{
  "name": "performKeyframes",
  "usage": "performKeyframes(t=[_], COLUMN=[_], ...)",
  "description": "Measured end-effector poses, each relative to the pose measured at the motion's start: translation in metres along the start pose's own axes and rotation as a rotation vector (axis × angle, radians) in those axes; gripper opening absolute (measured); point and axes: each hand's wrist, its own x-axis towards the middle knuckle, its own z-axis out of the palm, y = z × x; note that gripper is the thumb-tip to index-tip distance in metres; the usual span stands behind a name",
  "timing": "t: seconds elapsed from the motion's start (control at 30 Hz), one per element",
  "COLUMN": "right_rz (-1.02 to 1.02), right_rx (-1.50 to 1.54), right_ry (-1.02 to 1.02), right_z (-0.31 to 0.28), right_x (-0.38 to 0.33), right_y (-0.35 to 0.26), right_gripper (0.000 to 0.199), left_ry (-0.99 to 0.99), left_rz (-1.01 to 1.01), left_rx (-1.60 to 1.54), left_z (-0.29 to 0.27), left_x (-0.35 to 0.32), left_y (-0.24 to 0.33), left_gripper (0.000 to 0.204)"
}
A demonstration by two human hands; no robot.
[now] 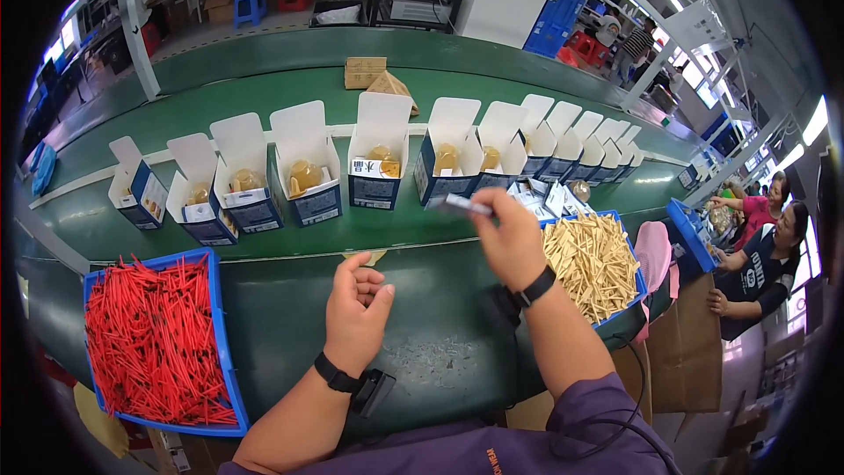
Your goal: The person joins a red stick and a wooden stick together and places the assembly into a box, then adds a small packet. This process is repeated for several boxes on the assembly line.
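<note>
A small flat white-and-dark packet (466, 204) is pinched in my right hand (510, 242), blurred a little by motion, in front of the row of boxes. My left hand (356, 312) hovers over the dark green bench, loosely curled with the thumb apart and nothing visible in it. Blue-and-white cartons with raised lids stand across the bench; a middle carton (374, 192) has a white-and-orange packet at its front. Round amber objects, such as one (305, 174) in a carton to the left, sit inside several. Beside my right hand lies a pile of similar packets (549, 200).
A blue tray (220, 334) of red slender sticks stands at left. At right, another blue tray (635, 255) holds pale wooden pieces. Folded brown cardboard (365, 73) lies behind the cartons. Pink cloth (652, 251) hangs by the right tray. Co-workers (760, 255) work at far right.
</note>
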Motion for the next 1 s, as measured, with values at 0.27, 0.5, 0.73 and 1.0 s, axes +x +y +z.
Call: performKeyframes(t=[0.27,0.5,0.73,1.0], right_rz=[-0.337,-0.489,-0.449,-0.352], right_rx=[-0.415,-0.549,-0.678,-0.379], right_ry=[-0.051,-0.177,-0.478,-0.158], right_z=[0.017,0.029,0.016,-0.05], right_x=[0.082,0.089,0.088,0.057], right_y=[0.05,0.056,0.048,0.042], right_gripper=[0.018,0.018,0.021,0.029], left_ry=[-0.065,-0.079,-0.081,-0.062], left_rz=[-0.037,-0.055,-0.058,-0.015], left_rx=[0.138,0.153,0.178,0.143], left_z=[0.006,0.013,0.018,0.025], left_x=[0.0,-0.002,-0.006,0.002], left_y=[-0.01,-0.006,-0.008,-0.003], left_gripper=[0.046,0.042,0.039,0.033])
